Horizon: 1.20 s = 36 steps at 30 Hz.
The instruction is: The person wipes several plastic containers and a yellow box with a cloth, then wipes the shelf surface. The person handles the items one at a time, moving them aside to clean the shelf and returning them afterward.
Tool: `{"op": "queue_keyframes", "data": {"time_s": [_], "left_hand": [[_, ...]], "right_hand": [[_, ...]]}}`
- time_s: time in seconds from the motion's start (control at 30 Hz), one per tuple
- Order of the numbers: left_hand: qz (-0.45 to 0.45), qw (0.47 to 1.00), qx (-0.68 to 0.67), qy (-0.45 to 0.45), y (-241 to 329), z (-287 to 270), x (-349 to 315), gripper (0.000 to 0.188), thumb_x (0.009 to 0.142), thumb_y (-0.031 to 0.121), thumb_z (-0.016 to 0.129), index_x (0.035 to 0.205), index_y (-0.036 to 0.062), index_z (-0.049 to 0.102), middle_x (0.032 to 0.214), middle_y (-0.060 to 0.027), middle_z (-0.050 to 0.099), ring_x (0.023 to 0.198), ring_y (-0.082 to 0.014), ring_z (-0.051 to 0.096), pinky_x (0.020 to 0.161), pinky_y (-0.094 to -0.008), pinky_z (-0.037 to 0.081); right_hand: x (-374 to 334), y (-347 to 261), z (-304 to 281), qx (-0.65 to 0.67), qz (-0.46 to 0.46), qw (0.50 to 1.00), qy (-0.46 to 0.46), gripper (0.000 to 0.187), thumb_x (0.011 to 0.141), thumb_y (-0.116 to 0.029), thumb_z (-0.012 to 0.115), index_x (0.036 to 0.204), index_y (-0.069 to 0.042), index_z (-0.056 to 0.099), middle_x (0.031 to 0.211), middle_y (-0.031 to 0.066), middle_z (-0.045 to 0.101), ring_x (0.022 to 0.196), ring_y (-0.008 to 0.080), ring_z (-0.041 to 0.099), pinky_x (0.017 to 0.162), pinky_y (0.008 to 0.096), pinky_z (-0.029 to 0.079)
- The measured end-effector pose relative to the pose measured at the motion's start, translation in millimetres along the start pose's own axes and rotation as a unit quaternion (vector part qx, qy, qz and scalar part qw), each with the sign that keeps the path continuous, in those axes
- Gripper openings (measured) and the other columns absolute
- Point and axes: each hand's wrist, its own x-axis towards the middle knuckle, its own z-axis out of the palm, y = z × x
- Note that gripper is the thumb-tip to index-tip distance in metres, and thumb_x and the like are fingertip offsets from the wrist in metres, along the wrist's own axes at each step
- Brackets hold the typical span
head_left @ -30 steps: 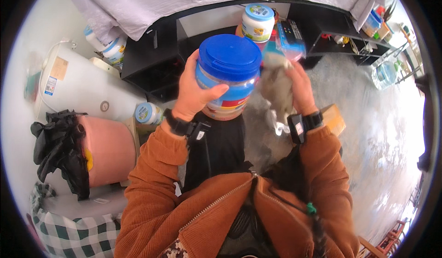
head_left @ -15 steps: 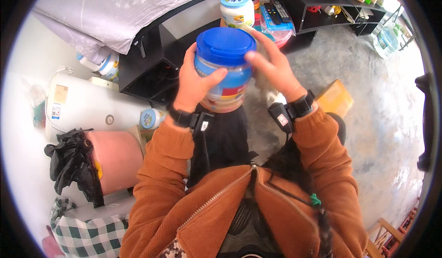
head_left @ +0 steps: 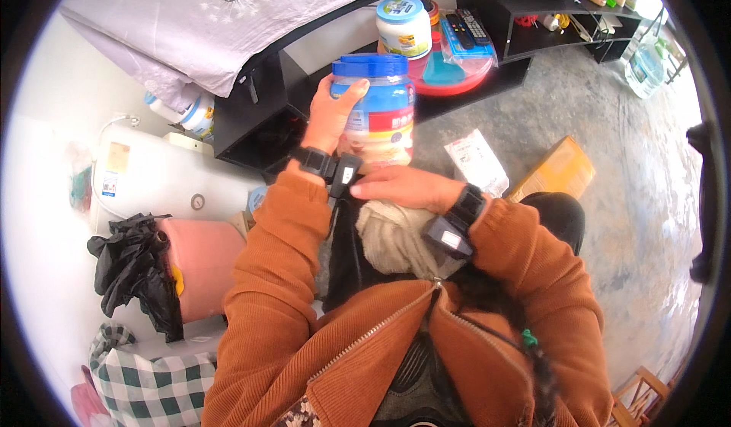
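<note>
A clear plastic jar (head_left: 375, 132) with a blue screw lid (head_left: 370, 67) and a blue, red and yellow label is held up in front of me. My left hand (head_left: 333, 111) grips its left side, thumb across the front just under the lid. Below the jar's base is my right hand (head_left: 407, 187), fingers pointing left and curled over a cream cloth (head_left: 394, 236) that hangs down toward my lap. The fingertips inside the cloth are hidden.
Ahead is a low black stand (head_left: 525, 8) with a white tub (head_left: 403, 27), remote controls (head_left: 468, 28) and a red-rimmed round container (head_left: 449, 84). On the floor at right lie a white packet (head_left: 477, 163) and a yellow box (head_left: 556, 169). A pink bin (head_left: 202, 263) stands left.
My right hand has come down from the lid to below the jar, bringing the cloth into view. The jar has tipped so its label and side show more.
</note>
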Motion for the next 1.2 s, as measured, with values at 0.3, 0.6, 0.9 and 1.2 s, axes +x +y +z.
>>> {"op": "queue_keyframes", "data": {"time_s": [0.3,0.6,0.9,1.2], "left_hand": [[0.037,0.995,0.091,0.01,10,1,-14,0.092,0.074,0.04,0.087,0.142,-0.0043,0.043,0.128,-0.0186,0.061,0.116,-0.025,0.06,0.102,-0.0373,0.048],[0.114,0.985,0.119,-0.041,10,7,-21,0.089,0.077,0.04,0.083,0.142,-0.0051,0.042,0.129,-0.0177,0.059,0.117,-0.0226,0.058,0.103,-0.0359,0.046],[0.104,0.986,0.133,-0.001,10,11,-23,0.096,0.071,0.042,0.088,0.142,-0.0041,0.043,0.129,-0.0196,0.061,0.118,-0.0252,0.061,0.102,-0.0375,0.048],[0.047,0.996,0.075,0.028,7,0,-19,0.083,0.079,0.033,0.084,0.141,-0.0048,0.044,0.126,-0.0174,0.063,0.112,-0.0223,0.063,0.099,-0.0347,0.05]], "right_hand": [[15,2,32,0.309,0.039,0.95,0.012,0.051,0.097,-0.043,0.064,0.122,0.001,0.062,0.113,0.0078,0.068,0.1,0.0157,0.064,0.086,0.0301,0.051],[6,-7,46,0.145,0.034,0.984,0.1,0.06,0.088,-0.047,0.071,0.111,0.009,0.067,0.102,0.0104,0.068,0.093,0.0183,0.062,0.083,0.0313,0.049],[4,2,46,0.154,0.042,0.983,0.093,0.053,0.091,-0.033,0.071,0.127,0.004,0.058,0.115,0.0102,0.066,0.107,0.0194,0.06,0.096,0.0325,0.047],[-12,-6,29,0.141,0.087,0.986,-0.026,0.062,0.094,-0.058,0.062,0.11,0.002,0.071,0.109,0.0127,0.069,0.107,0.0188,0.06,0.099,0.0312,0.045]]}}
